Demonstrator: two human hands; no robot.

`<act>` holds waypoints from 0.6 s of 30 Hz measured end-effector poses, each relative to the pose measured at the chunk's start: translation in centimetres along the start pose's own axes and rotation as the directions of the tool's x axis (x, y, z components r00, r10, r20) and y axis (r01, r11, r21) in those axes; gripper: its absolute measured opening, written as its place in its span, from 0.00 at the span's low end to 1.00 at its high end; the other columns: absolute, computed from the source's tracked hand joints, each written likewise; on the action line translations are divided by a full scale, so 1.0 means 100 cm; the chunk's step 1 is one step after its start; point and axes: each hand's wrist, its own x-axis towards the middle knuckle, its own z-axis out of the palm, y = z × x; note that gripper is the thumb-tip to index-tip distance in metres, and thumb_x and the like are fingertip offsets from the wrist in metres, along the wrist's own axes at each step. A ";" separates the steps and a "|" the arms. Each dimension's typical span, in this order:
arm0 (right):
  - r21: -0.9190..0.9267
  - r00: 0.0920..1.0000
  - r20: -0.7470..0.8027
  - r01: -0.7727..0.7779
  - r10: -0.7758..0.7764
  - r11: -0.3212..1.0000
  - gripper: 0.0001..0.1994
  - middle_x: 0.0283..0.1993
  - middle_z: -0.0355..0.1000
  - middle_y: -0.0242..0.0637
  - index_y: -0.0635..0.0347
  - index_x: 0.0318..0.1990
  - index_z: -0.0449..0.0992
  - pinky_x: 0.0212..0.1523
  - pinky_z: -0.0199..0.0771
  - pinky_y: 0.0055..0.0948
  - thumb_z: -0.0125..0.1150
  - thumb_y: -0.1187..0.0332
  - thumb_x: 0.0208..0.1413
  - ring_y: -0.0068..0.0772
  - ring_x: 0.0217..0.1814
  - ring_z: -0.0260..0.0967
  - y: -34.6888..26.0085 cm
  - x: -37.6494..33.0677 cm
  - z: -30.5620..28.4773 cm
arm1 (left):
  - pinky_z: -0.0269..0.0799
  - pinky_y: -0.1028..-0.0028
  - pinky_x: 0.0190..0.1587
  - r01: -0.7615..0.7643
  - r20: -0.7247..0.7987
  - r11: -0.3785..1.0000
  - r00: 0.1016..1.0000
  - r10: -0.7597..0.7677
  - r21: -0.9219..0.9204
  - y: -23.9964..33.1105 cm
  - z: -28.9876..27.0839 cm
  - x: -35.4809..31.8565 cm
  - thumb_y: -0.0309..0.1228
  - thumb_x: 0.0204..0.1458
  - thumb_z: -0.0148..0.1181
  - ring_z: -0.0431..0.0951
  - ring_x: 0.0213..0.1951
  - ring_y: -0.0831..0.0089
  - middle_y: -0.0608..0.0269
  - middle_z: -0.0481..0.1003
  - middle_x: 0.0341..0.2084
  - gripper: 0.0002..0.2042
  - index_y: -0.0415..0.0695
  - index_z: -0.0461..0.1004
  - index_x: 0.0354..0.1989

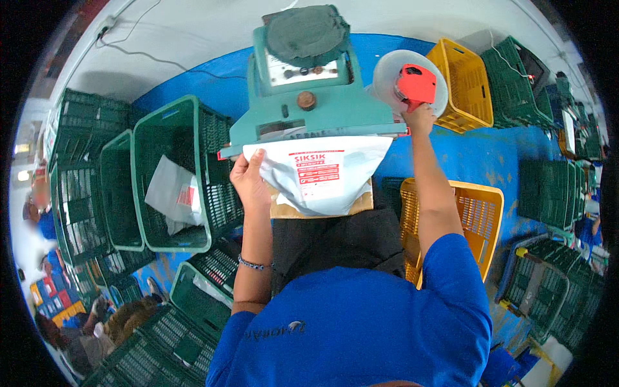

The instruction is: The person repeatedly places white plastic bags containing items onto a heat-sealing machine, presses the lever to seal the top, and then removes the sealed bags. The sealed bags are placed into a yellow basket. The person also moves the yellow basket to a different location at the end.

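A white plastic bag with red print hangs from the front edge of a green bench machine that looks like a bag sealer. My left hand pinches the bag's upper left corner, thumb on top. To the right, my right hand is closed around the handle of a red label gun, its fingers partly hidden. The label gun is over a round whitish tub beside the machine. Under the bag shows the edge of a brown board, close to my lap.
Left of the machine, a green crate holds another white printed bag. A yellow crate stands by my right arm, another yellow crate behind the tub. Green crates line the right. Other people are at the far left.
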 end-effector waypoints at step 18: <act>0.890 0.870 0.403 -0.300 -0.285 0.344 0.11 0.36 0.72 0.33 0.62 0.43 0.72 0.38 0.74 0.29 0.63 0.70 0.54 0.28 0.35 0.71 0.074 -0.282 -0.152 | 0.66 0.79 0.40 0.056 0.011 0.998 0.998 -0.056 -0.001 -0.030 -0.008 -0.021 0.31 0.59 0.55 0.72 0.36 0.83 0.67 0.77 0.35 0.11 0.36 0.76 0.41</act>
